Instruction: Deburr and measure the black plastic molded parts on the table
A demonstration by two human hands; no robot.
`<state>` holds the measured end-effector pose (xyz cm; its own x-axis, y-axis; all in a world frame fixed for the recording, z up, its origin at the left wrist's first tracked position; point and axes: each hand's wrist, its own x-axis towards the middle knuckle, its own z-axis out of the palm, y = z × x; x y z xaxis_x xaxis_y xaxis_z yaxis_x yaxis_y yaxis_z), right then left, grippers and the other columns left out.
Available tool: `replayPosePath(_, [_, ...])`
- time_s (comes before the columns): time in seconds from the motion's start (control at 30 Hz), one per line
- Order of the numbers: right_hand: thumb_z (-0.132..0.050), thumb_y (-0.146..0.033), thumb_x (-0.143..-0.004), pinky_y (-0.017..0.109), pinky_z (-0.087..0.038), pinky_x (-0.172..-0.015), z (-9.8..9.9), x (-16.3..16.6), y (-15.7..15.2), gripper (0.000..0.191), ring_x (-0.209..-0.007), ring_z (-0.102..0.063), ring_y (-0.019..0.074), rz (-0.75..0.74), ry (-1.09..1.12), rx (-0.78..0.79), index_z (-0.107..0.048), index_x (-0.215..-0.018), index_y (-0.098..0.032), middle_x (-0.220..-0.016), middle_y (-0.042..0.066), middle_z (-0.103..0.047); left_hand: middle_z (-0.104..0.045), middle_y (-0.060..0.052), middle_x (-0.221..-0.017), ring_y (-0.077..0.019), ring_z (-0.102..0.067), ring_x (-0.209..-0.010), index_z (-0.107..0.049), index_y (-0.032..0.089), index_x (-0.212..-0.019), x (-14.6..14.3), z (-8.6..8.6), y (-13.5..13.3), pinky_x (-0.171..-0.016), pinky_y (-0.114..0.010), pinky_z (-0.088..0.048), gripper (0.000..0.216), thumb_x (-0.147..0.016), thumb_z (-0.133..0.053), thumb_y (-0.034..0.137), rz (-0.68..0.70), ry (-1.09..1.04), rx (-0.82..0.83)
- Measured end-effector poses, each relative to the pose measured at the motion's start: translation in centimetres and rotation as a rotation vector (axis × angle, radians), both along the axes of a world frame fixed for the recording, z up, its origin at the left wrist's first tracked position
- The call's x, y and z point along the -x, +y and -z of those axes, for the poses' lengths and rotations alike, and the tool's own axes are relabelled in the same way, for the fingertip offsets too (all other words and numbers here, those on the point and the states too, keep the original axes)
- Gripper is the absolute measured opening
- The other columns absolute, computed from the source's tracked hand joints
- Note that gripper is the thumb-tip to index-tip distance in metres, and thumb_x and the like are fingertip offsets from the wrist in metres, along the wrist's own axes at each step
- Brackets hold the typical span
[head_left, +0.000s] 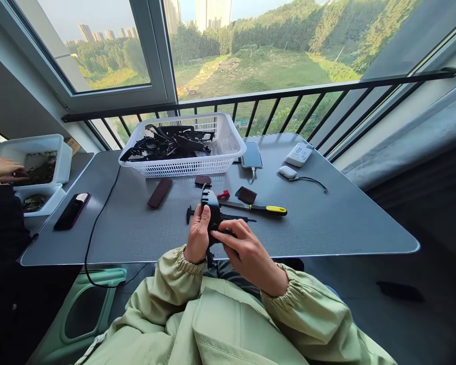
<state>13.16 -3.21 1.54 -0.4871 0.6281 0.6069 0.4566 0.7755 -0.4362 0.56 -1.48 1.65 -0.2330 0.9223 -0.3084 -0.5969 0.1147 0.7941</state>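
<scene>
here, left hand [197, 234] upright, right hand [248, 252] curled, both gripping a black plastic part [212, 207]

The black plastic part [212, 208] has a soft sheen. The white plastic basket [230, 144] is smooth, perforated lattice, and the tabletop [319, 228] is matt grey. The screwdriver [251, 207] pairs a metal shaft with a glossy yellow-and-black plastic handle. The sleeve [307, 309] is crinkled pale-green cloth.
</scene>
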Motion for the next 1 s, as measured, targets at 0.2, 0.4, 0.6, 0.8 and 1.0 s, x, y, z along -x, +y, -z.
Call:
replayPosePath(0.2, [-0.044,0.003,-0.085,0.034,-0.055,-0.073,0.1,0.0,0.1,0.035,-0.086,-0.052,0.0202,-0.037,-0.026,-0.059,-0.067,-0.104,-0.017,-0.095,0.01,-0.059,-0.063,0.004,-0.07,-0.0081,-0.055,-0.057,-0.062,0.018,-0.085,0.2,0.2,0.1,-0.053,-0.019,-0.042,0.049,-0.057,-0.079,0.055,0.045,0.026,-0.056])
replayPosePath(0.4, [-0.046,-0.003,-0.09,0.036,-0.054,-0.076,0.0,-0.5,0.5,0.031,-0.088,-0.052,0.0212,0.125,0.014,-0.056,-0.066,-0.109,-0.017,-0.094,0.011,-0.058,-0.06,0.005,-0.065,-0.0084,-0.054,-0.057,-0.061,0.019,-0.081,0.1,0.7,0.3,-0.053,-0.02,-0.042,0.044,-0.061,-0.078,0.054,0.109,0.034,-0.124])
replayPosePath(0.6, [-0.044,0.002,-0.085,0.034,-0.055,-0.071,-0.1,-0.3,0.1,0.038,-0.086,-0.053,0.0206,-0.037,-0.046,0.016,-0.068,-0.106,-0.017,-0.093,0.01,-0.06,-0.061,0.004,-0.064,-0.0084,-0.055,-0.054,-0.06,0.017,-0.079,0.5,0.6,0.5,-0.052,-0.019,-0.042,0.046,-0.06,-0.078,0.055,0.033,0.046,-0.089])
replayPosePath(0.8, [-0.048,-0.001,-0.085,0.033,-0.054,-0.072,0.1,-1.2,-0.3,0.034,-0.085,-0.057,0.0181,0.083,0.158,0.117,-0.068,-0.104,-0.021,-0.093,0.007,-0.057,-0.071,-0.002,-0.083,-0.0125,-0.065,-0.072,-0.066,0.017,-0.09,1.1,0.4,1.0,-0.067,-0.022,-0.049,0.047,-0.066,-0.074,0.056,-0.097,0.068,-0.093])
replayPosePath(1.0, [-0.048,-0.003,-0.087,0.032,-0.055,-0.072,0.5,0.3,-0.8,0.035,-0.09,-0.057,0.0188,0.002,0.164,0.051,-0.067,-0.11,-0.022,-0.095,0.008,-0.058,-0.066,0.002,-0.065,-0.0097,-0.059,-0.054,-0.062,0.016,-0.081,0.7,0.4,1.0,-0.055,-0.021,-0.046,0.045,-0.066,-0.073,0.057,-0.086,0.06,-0.074])
